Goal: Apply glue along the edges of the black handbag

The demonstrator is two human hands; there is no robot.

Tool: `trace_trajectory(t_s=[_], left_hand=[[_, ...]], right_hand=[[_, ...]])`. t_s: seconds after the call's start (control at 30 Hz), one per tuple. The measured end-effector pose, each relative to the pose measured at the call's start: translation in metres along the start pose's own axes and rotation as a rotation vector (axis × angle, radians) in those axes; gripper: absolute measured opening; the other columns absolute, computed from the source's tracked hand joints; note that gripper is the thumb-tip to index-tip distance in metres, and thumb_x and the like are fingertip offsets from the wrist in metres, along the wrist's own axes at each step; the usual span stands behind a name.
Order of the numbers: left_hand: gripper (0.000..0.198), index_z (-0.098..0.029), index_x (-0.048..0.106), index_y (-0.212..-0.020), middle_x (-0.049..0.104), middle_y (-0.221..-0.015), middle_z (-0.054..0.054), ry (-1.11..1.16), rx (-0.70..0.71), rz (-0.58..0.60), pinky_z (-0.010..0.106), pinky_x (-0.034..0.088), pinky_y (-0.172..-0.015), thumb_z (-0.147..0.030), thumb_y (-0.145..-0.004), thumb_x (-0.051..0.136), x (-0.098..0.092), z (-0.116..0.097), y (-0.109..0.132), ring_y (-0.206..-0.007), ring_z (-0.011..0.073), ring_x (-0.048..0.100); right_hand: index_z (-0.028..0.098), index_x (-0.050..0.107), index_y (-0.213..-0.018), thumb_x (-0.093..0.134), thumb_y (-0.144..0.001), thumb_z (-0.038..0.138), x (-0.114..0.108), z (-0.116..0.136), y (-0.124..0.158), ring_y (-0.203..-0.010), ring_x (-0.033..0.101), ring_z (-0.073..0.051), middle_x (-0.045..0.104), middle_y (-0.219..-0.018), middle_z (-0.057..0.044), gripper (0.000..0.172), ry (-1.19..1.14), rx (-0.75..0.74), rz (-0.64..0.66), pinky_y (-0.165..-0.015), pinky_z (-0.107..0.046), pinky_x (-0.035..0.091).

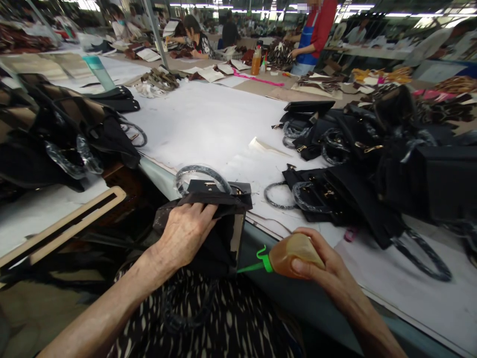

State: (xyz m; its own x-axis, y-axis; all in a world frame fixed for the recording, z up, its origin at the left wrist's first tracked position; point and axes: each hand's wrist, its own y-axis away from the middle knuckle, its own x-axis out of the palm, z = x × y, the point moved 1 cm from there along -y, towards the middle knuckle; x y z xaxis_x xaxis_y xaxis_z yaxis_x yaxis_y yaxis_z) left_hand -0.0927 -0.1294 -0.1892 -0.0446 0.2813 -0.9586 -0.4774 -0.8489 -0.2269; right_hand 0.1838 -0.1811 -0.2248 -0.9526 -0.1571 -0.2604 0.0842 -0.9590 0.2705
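Note:
A black handbag (219,243) rests at the table's front edge, partly over my lap. My left hand (190,231) is closed on its upper edge, the fingertips hidden inside the opening. Clear plastic wraps the bag's raised handle (203,171); a second wrapped handle hangs below, over my patterned clothing. In my right hand (320,258) is a squeeze bottle (288,256) of amber liquid, lying nearly level. Its green nozzle (251,268) points left, the tip at the bag's lower right edge; whether it touches I cannot tell.
Black handbags (346,189) are heaped on the right of the white-covered table (212,119), more bags (63,124) on the left. A pale slotted strip (74,223) lies at lower left. A teal bottle (99,72) stands behind. Across the table, people work among material piles and an orange bottle (256,60).

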Motion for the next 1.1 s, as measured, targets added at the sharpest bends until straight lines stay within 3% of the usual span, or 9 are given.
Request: trace_trajectory(t_s=[0.13, 0.3, 0.47, 0.67, 0.93, 1.1], left_hand=[[0.018, -0.015, 0.058, -0.094, 0.057, -0.065, 0.003, 0.000, -0.005, 0.003, 0.026, 0.039, -0.055, -0.028, -0.086, 0.048, -0.002, 0.001, -0.003, -0.059, 0.0173, 0.057], [0.020, -0.016, 0.059, -0.096, 0.058, -0.067, 0.004, 0.012, -0.020, -0.005, 0.027, 0.040, -0.055, -0.029, -0.085, 0.050, -0.004, 0.003, -0.008, -0.060, 0.0183, 0.057], [0.019, -0.015, 0.061, -0.095, 0.059, -0.068, 0.005, 0.030, -0.020, 0.001, 0.028, 0.041, -0.055, -0.029, -0.084, 0.052, -0.005, 0.001, -0.009, -0.060, 0.0196, 0.058], [0.019, -0.016, 0.061, -0.094, 0.058, -0.065, 0.004, 0.033, -0.021, 0.007, 0.029, 0.041, -0.054, -0.028, -0.083, 0.053, -0.005, 0.001, -0.009, -0.059, 0.0206, 0.058], [0.021, -0.016, 0.061, -0.096, 0.058, -0.067, 0.005, 0.007, -0.041, 0.040, 0.029, 0.041, -0.055, -0.030, -0.085, 0.051, -0.006, 0.001, -0.014, -0.061, 0.0210, 0.058], [0.023, -0.016, 0.059, -0.099, 0.059, -0.071, 0.005, 0.009, -0.056, 0.056, 0.029, 0.041, -0.058, -0.032, -0.086, 0.049, -0.008, 0.004, -0.019, -0.065, 0.0207, 0.058]], right_hand=[[0.026, 0.043, -0.109, 0.064, -0.069, 0.045, 0.000, -0.006, 0.003, -0.071, 0.052, -0.019, 0.057, -0.079, 0.002, 0.049, -0.082, 0.054, -0.015, -0.059, -0.025, 0.042], [0.023, 0.047, -0.104, 0.061, -0.070, 0.049, 0.004, -0.016, 0.006, -0.070, 0.051, -0.020, 0.058, -0.080, -0.001, 0.045, -0.181, 0.093, -0.128, -0.053, -0.025, 0.038], [0.023, 0.048, -0.100, 0.061, -0.070, 0.051, 0.011, -0.017, 0.008, -0.057, 0.045, -0.015, 0.055, -0.072, 0.001, 0.044, -0.279, 0.130, -0.169, -0.044, -0.023, 0.032], [0.021, 0.049, -0.100, 0.062, -0.069, 0.050, 0.014, -0.021, 0.011, -0.052, 0.042, -0.014, 0.053, -0.069, 0.000, 0.044, -0.341, 0.156, -0.163, -0.041, -0.021, 0.029], [0.019, 0.048, -0.101, 0.058, -0.074, 0.050, 0.011, -0.018, 0.016, -0.052, 0.043, -0.013, 0.052, -0.065, 0.001, 0.042, -0.209, 0.150, -0.067, -0.041, -0.022, 0.032], [0.017, 0.053, -0.097, 0.059, -0.072, 0.051, 0.010, -0.019, 0.011, -0.049, 0.043, -0.012, 0.052, -0.063, 0.000, 0.042, -0.274, 0.183, -0.030, -0.038, -0.020, 0.026]])
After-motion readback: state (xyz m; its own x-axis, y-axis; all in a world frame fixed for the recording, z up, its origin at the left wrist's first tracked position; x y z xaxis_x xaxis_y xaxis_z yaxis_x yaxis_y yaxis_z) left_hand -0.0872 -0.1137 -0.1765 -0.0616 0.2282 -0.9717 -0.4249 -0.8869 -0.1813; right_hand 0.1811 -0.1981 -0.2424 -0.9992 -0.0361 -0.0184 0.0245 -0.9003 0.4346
